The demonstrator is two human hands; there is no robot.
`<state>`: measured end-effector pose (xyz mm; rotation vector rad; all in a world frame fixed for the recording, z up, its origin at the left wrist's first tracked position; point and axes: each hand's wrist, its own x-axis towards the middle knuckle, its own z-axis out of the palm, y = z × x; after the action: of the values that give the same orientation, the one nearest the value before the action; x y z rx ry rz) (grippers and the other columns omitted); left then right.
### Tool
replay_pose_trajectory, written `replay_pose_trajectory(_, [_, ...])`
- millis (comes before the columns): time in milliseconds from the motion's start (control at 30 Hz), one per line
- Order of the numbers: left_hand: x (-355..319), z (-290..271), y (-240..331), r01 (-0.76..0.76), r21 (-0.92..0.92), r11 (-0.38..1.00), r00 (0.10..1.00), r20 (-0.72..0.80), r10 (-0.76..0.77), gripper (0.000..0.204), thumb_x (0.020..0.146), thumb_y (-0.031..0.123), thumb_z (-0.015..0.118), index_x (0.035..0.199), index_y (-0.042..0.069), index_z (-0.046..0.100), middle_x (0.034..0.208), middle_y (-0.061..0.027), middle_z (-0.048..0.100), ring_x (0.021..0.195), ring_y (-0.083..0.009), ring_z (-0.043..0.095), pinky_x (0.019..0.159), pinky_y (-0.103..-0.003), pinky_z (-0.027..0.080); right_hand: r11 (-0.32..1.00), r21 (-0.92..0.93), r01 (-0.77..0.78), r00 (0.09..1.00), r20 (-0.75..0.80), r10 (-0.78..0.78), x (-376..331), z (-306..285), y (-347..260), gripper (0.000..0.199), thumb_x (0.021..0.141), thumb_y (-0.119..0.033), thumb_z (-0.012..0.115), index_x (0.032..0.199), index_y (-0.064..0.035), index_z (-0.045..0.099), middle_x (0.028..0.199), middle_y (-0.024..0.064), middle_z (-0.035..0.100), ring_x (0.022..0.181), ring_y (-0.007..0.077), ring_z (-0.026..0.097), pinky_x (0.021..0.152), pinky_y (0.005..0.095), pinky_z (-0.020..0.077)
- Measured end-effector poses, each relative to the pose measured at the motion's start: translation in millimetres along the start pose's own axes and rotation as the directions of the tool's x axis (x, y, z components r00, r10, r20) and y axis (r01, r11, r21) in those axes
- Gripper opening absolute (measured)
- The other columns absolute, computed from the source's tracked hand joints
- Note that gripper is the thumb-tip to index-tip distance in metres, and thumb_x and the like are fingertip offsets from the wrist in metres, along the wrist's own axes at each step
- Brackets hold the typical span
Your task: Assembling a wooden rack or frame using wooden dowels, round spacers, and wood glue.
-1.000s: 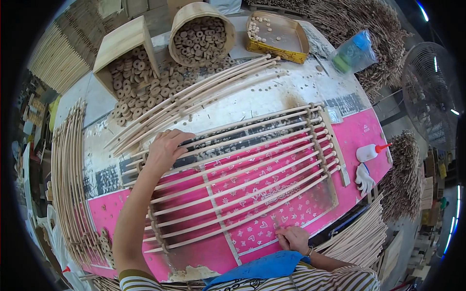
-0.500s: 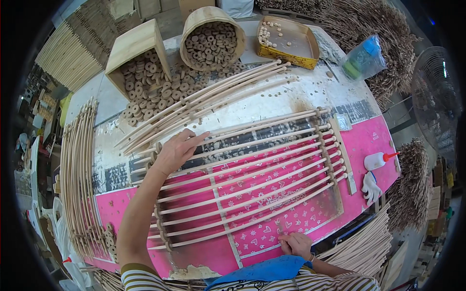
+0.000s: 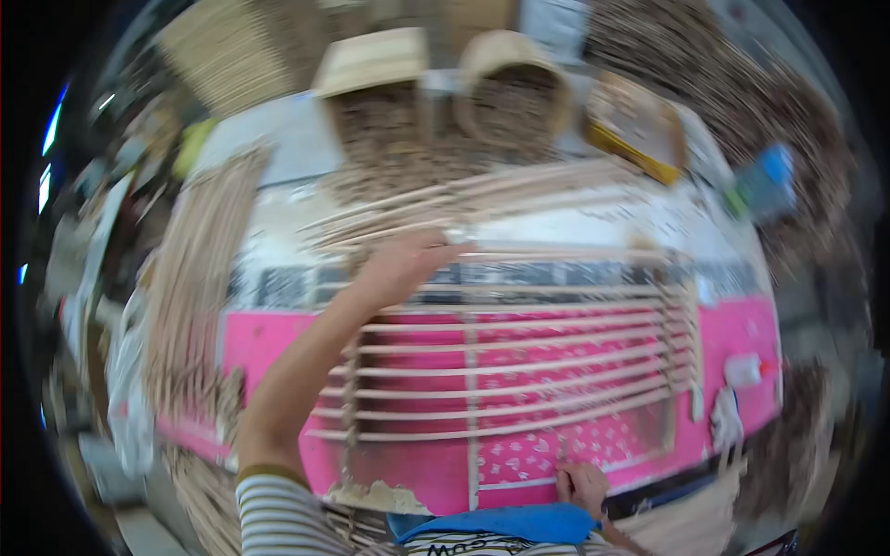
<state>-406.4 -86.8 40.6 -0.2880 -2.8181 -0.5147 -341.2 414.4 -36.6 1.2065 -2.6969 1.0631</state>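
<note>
The left hand (image 3: 403, 269) was at the far edge of the rods (image 3: 417, 349) on the table (image 3: 408, 473), its grip too blurred to tell; the right hand (image 3: 584, 484) was curled, contents hidden. Adjusting rods seemed underway, calling for light fingertips.

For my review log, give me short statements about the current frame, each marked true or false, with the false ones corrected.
1. The left hand is by the far side of the spread rods. True.
2. The right hand grips a bottle. False: it is near the table's front edge, apart from the white bottle.
3. The round bucket is right of the square box. True.
4. A glove lies left of the spread rods. False: the white glove lies to their right.
</note>
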Motion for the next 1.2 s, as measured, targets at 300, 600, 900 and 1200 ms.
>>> replay_pose_trajectory(300, [-164.3, -155.9, 22.4, 0.514, 0.178, 0.839, 0.844, -0.284, -0.456, 0.053, 0.097, 0.001, 0.065, 0.145, 0.024, 0.067, 0.111, -0.0086, 0.071, 0.093, -0.0231, 0.071, 0.08, -0.039, 0.058, 0.99, -0.138, 0.04, 0.998, -0.04, -0.046, -22.8, 7.5, 14.5, 0.012, 0.098, -0.004, 0.071, 0.109, -0.0069, 0.074, 0.089, 0.0141, 0.071, 0.071, 0.0279, 0.067, 0.065, 0.0378, 0.0534])
replay_pose_trajectory(600, [-379.7, -240.4, -69.8, 0.902, 0.297, 0.315, 0.433, -0.612, -0.662, 0.054, 0.097, 0.01, 0.063, 0.146, 0.034, 0.062, 0.111, -0.0105, 0.065, 0.101, -0.0344, 0.068, 0.083, -0.048, 0.054, 0.994, -0.101, 0.029, 0.999, -0.012, -0.031, -16.5, 2.6, 12.3, 0.01, 0.102, -0.01, 0.067, 0.109, -0.0053, 0.073, 0.093, 0.0151, 0.073, 0.078, 0.0272, 0.069, 0.072, 0.0364, 0.0562])
replay_pose_trajectory(900, [-422.5, -236.2, -158.4, 0.95, 0.272, 0.155, 0.296, -0.616, -0.73, 0.051, 0.098, 0.013, 0.063, 0.144, 0.035, 0.065, 0.113, -0.0121, 0.066, 0.108, -0.0351, 0.068, 0.089, -0.049, 0.053, 0.974, -0.221, -0.058, 0.996, 0.051, 0.071, -27.5, -1.0, 23.7, 0.012, 0.102, -0.013, 0.067, 0.111, -0.0089, 0.073, 0.093, 0.0156, 0.074, 0.077, 0.0305, 0.07, 0.07, 0.039, 0.0566])
replay_pose_trajectory(1200, [-476.0, -233.7, -211.6, 0.937, 0.244, 0.251, 0.347, -0.549, -0.76, 0.05, 0.097, 0.016, 0.066, 0.144, 0.032, 0.064, 0.115, -0.0151, 0.066, 0.108, -0.0365, 0.068, 0.091, -0.049, 0.053, 0.964, -0.246, -0.099, 0.987, 0.098, 0.126, -18.9, -4.3, 13.8, 0.013, 0.103, -0.012, 0.064, 0.111, -0.0061, 0.072, 0.096, 0.018, 0.072, 0.082, 0.0347, 0.069, 0.074, 0.0418, 0.0563])
